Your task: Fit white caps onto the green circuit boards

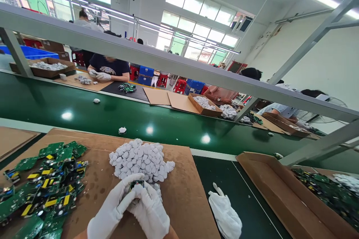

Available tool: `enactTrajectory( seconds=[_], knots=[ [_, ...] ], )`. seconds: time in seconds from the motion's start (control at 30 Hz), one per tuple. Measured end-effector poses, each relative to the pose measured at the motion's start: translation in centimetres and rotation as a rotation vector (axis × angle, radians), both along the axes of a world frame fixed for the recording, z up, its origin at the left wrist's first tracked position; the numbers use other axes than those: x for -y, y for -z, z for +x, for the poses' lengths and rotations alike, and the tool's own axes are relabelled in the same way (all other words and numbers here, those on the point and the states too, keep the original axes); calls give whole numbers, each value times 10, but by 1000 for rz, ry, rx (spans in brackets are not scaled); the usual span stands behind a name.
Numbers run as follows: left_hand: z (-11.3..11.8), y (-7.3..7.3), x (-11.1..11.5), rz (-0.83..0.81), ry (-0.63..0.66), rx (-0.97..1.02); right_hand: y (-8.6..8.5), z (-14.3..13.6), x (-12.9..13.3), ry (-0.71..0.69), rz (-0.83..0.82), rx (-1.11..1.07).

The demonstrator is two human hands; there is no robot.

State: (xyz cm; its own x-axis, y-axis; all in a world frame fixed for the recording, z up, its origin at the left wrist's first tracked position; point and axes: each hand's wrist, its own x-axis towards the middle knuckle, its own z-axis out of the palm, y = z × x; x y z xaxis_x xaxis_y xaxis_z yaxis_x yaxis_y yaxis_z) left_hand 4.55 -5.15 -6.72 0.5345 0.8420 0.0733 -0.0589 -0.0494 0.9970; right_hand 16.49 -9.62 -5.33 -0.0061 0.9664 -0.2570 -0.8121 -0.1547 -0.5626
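Head view. Both gloved hands meet low in the middle of the frame, over a cardboard sheet (182, 194) that lies on the counter (246, 201). The left hand (112, 209) and the right hand (150, 211) are pressed together around one small green board (137, 183), of which only the top edge shows between the fingertips. Each grip is closed: the fingers are curled in tight with no gap, and the board is pinched from both sides. Whether a white disc is also in there under the fingers cannot be told.

Just beyond the hands, touching the glove tips, sits a heap of white discs (140, 158). To the left, on the same cardboard, lies a loose pile of boards (45, 183), green with yellow parts, well apart from the hands. A crumpled white bag (224, 213) lies on the counter to the right, and beside it an open carton (280, 190) with more boards in it.

To do this pressing well, I judge that the board should be held by its edges, level, with thumbs bearing evenly, so that nothing bends or slips; the hands are close to the disc heap, so a careless elbow or wrist could scatter it.

Across the green belt (140, 119) other people sit at their own cardboard and trays, their gloved hands busy with similar white parts.
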Motion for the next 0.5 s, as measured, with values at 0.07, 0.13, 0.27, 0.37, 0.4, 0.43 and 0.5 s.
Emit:
enactTrajectory(
  seconds=[0.07,0.13,0.27,0.37,0.4,0.43,0.5],
  knots=[
    [1,-5,-4,-21,47,46,-1,-2,0,12,20,0],
    [1,-7,-7,-19,74,66,1,-4,0,37,41,-3],
    [2,-3,-7,-5,25,29,12,-4,-1,58,43,44],
    [0,8,-4,146,12,-10,13,-2,-2,32,39,100],
    [-1,12,-3,206,16,-17,11,-2,-2,37,50,116],
    [-1,17,-3,263,15,-30,10,-1,-3,48,63,129],
    [-2,25,-6,376,-21,-88,9,-1,-3,63,78,146]
  ],
)
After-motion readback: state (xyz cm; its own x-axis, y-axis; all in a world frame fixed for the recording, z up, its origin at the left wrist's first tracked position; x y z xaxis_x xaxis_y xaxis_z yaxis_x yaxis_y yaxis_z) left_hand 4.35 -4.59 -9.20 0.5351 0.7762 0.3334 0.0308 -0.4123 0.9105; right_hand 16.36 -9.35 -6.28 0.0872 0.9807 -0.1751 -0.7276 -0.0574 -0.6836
